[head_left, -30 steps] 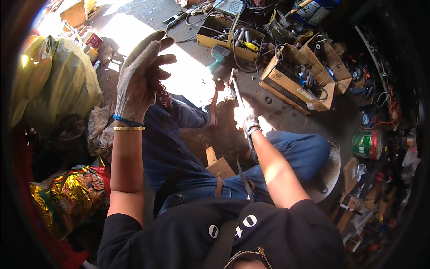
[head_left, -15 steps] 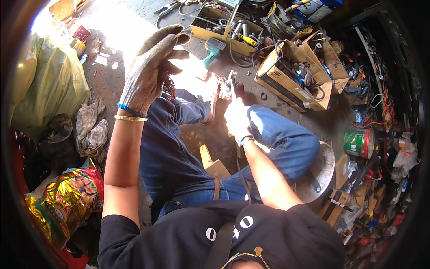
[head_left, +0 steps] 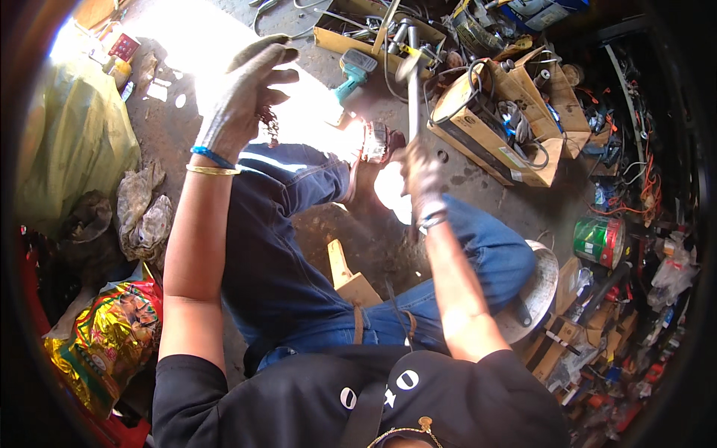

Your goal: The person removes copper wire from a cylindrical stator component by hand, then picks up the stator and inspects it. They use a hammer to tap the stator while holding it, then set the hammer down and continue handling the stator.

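Observation:
My right hand (head_left: 422,172), gloved and blurred by motion, is closed round the lower handle of a hammer (head_left: 414,104), which stands raised with its head away from me. My left hand (head_left: 243,97), in a grey work glove, is lifted at the left with fingers partly stretched. A tangle of reddish-brown wire (head_left: 267,127) hangs below its palm, apparently held there; the grip itself is hidden. Between my feet sits a ridged metal piece with reddish parts (head_left: 373,142), partly washed out by sunlight. The hammer is apart from it, to its right.
A teal cordless drill (head_left: 351,78) lies beyond my feet. Behind it stands a tool box (head_left: 347,41); at right is a cardboard box (head_left: 485,142) with cables. A wooden block (head_left: 357,290) lies between my legs. Left are a yellowish sack (head_left: 78,142) and a shiny bag (head_left: 108,336).
My right hand has moved right and back from the metal piece, and the hammer has swung up into plain view. My left hand has shifted slightly left and away with the wire.

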{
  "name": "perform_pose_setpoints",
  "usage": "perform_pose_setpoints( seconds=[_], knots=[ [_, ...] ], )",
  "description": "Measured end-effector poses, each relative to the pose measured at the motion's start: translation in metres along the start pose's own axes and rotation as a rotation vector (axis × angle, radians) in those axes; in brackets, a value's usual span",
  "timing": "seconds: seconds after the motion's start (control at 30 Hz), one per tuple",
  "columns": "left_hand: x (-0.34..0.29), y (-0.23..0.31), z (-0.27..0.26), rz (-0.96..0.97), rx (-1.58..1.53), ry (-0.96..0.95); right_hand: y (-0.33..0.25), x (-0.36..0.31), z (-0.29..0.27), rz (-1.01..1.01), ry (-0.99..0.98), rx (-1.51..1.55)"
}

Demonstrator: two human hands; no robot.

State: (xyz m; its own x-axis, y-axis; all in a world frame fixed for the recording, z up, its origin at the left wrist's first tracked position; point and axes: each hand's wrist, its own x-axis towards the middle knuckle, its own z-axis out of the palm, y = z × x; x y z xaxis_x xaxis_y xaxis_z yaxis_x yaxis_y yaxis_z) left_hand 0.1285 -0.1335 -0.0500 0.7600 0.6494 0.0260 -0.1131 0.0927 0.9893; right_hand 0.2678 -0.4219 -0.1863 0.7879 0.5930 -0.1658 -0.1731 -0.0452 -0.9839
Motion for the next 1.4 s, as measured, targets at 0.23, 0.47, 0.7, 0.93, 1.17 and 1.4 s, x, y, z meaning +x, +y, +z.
perform_pose_setpoints(
  seconds=[0.23,0.47,0.7,0.93,1.17,1.4],
  knots=[
    [0.004,-0.021,-0.041,0.083,-0.118,-0.054,-0.246,0.051,-0.023,-0.687,0.243,-0.262],
    [0.010,-0.018,-0.068,0.602,1.473,-0.105,-0.057,-0.014,0.044,0.047,0.274,-0.418],
    [0.007,-0.030,-0.072,0.214,0.560,-0.123,-0.095,0.022,0.037,0.269,0.245,-0.108],
    [0.008,-0.037,-0.082,0.275,0.574,-0.135,-0.154,-0.001,0.042,-0.078,0.159,0.043],
    [0.010,-0.017,-0.068,0.845,1.408,-0.099,-0.028,-0.067,0.035,0.413,0.289,-0.171],
    [0.015,-0.034,-0.067,0.469,0.685,-0.219,0.008,-0.071,0.030,0.687,0.301,-0.220]
  ],
)
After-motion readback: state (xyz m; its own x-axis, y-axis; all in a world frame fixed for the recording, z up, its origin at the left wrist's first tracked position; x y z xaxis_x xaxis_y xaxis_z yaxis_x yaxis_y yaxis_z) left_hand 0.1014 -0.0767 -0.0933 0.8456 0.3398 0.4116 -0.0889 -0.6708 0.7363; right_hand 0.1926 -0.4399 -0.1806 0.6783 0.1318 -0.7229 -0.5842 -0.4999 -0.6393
